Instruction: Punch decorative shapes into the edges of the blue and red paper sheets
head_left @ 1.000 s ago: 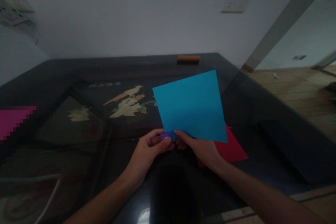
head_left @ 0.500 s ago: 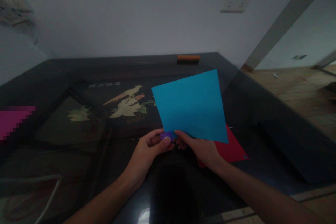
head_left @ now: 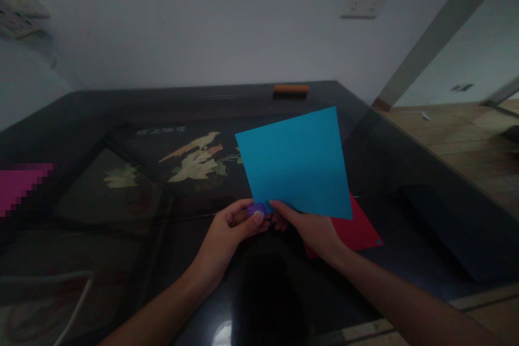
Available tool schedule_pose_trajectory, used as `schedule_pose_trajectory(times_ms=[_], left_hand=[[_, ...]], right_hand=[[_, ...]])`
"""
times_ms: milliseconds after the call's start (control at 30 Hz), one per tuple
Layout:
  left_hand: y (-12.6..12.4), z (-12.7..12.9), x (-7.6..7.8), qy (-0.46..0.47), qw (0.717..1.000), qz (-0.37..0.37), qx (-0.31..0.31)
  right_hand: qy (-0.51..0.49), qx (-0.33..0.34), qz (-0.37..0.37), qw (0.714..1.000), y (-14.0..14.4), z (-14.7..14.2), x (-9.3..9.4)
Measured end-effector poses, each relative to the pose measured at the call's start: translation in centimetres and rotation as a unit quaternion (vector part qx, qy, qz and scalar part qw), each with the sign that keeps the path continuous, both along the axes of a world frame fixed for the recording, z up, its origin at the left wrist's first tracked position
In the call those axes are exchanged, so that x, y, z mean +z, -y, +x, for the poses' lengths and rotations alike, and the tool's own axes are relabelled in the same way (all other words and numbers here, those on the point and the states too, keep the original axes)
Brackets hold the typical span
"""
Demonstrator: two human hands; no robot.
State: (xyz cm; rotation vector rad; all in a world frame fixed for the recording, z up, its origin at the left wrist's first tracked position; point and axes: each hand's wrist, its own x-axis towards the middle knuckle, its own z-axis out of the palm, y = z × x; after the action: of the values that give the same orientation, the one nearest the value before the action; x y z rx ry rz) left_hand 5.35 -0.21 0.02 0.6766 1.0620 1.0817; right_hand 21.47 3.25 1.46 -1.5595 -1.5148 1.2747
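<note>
A square sheet of blue paper is held up in front of me, above the table. My right hand pinches its near edge, thumb on top and fingers beneath. At the paper's near-left corner is a small purple craft punch, gripped between the thumb and fingers of my left hand. The corner meets the punch; how far it reaches inside is hidden. Under my right hand and partly behind the blue sheet lies red paper, with a small dark mark or hole near its right corner.
The glossy dark table carries a bird-and-flower picture. An orange-brown bar lies at the back edge, a dark flat object at the right. Something pink, pixelated, shows at far left. Sockets are on the wall.
Almost nothing differs. The blue paper has shifted very slightly to the right, while both hands keep the same grip.
</note>
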Motion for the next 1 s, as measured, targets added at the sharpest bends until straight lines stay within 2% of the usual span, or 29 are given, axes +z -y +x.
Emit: schedule_pose_trajectory(times_ms=[133, 367, 633, 1000], left_hand=[[0.02, 0.06, 0.03, 0.003, 1.0, -0.003, -0.001], [-0.04, 0.19, 0.12, -0.004, 1.0, 0.0, -0.008], [-0.01, 0.19, 0.13, -0.019, 1.0, 0.0, -0.007], [-0.01, 0.14, 0.16, -0.042, 0.999, 0.023, -0.019]], right_hand=[[-0.027, 0.011, -0.018, 0.999, 0.04, -0.11, 0.1], [-0.007, -0.009, -0.001, 1.0, 0.1, 0.02, 0.15], [-0.038, -0.009, -0.012, 0.999, 0.24, -0.03, -0.37], [-0.023, 0.001, -0.013, 1.0, 0.21, -0.19, 0.34]])
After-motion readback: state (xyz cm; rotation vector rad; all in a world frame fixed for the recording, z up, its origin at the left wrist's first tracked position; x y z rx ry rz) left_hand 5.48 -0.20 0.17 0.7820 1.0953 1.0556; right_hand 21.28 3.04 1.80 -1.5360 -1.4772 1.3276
